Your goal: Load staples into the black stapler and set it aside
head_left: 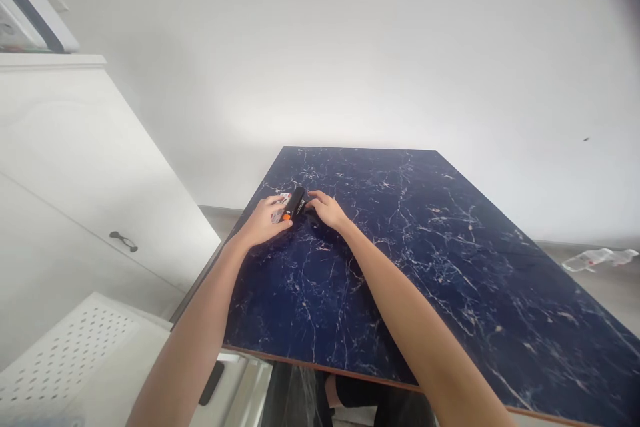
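On the left part of the dark blue marbled table (350,173) is a small black device (297,201) with an orange part (287,217) at its near end. Its exact kind is too small to make out. A white and red printed packet or card (278,215) shows beside it, partly covered by my fingers. My left hand (263,221) holds the device from the left, thumb at the near end and fingers over the packet. Just to its right, my right hand (327,210) has its thumb and forefinger apart, close to the device's right side. A dark patch under those fingers is unclear.
A white cabinet (100,147) with a dark handle (123,240) stands on the left. Below it is a white perforated panel (75,347), and a black phone-like object (211,383) lies near my left forearm. Clear plastic packaging (597,258) is on the floor at right.
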{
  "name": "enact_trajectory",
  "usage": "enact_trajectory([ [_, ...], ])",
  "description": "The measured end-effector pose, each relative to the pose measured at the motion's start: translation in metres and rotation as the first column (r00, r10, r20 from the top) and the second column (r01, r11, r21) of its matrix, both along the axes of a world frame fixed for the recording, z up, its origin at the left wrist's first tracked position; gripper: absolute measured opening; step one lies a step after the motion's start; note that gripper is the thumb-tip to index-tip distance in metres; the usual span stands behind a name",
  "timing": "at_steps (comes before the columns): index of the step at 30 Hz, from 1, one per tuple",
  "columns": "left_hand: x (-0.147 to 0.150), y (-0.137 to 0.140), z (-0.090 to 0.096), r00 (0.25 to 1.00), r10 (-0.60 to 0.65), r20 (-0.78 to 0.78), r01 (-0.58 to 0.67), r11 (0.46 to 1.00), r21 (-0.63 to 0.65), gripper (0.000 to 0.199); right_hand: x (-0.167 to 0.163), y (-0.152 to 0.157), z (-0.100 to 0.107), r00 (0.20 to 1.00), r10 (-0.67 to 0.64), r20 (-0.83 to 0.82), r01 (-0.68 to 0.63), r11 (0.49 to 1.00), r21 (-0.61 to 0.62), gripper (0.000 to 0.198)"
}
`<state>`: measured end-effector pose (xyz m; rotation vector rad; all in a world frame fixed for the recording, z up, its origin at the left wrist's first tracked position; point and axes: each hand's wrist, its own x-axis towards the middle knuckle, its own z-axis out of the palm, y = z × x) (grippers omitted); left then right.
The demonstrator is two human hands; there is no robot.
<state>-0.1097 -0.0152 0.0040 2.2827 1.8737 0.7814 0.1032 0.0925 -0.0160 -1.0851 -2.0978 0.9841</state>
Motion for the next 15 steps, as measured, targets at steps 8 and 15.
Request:
enact_trajectory([
  [8,-0.012,0.011,-0.015,0.984,0.174,0.038,-0.178,0.971,0.157,0.033,0.007,-0.001,-0.006,0.997,-0.069,0.023,0.065,0.991,0.121,0.049],
  [15,-0.015,0.015,-0.024,0.974,0.198,0.111,-0.216,0.960,0.179,0.025,0.005,-0.001,-0.008,0.994,0.027,0.107,-0.050,0.975,0.215,0.051],
])
